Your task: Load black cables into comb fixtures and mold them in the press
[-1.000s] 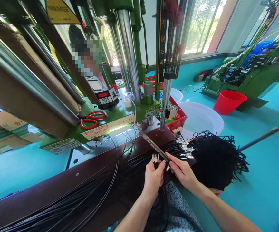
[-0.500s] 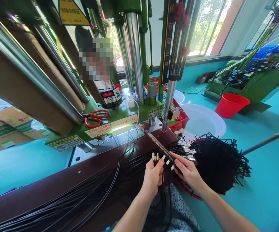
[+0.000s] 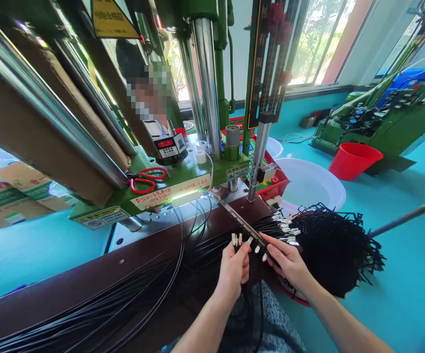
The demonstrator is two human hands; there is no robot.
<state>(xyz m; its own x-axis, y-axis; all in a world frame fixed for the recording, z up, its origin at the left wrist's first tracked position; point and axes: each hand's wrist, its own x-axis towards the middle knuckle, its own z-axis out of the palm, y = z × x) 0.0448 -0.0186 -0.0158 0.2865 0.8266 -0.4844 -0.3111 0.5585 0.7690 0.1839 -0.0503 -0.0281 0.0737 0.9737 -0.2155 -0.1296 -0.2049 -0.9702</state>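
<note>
My left hand [image 3: 233, 267] is closed on several black cables, whose silver connectors [image 3: 236, 239] poke up above its fingers. One connector, pinched between thumb and forefinger, is close to the edge of a long dark metal bar [image 3: 242, 223] with slots along it. My right hand [image 3: 288, 257] grips the near end of this bar. Two silver connectors [image 3: 260, 253] stick out from the bar beside the right fingers. The bar's far end rests at the edge of the press bed. Black cables [image 3: 131, 289] run along the brown table [image 3: 68, 289] on the left.
A green press [image 3: 183, 171] with steel columns stands ahead, red-handled scissors [image 3: 148, 179] on its ledge. More cables with silver plugs [image 3: 284, 226] lie beside a large black bundle [image 3: 330, 250] at right. Beyond are a white basin [image 3: 308, 184], a red bucket [image 3: 354, 162] and a person behind the press.
The view has shifted slightly. Both hands keep their grips, and the left thumb and forefinger stay at the connector beside the bar.
</note>
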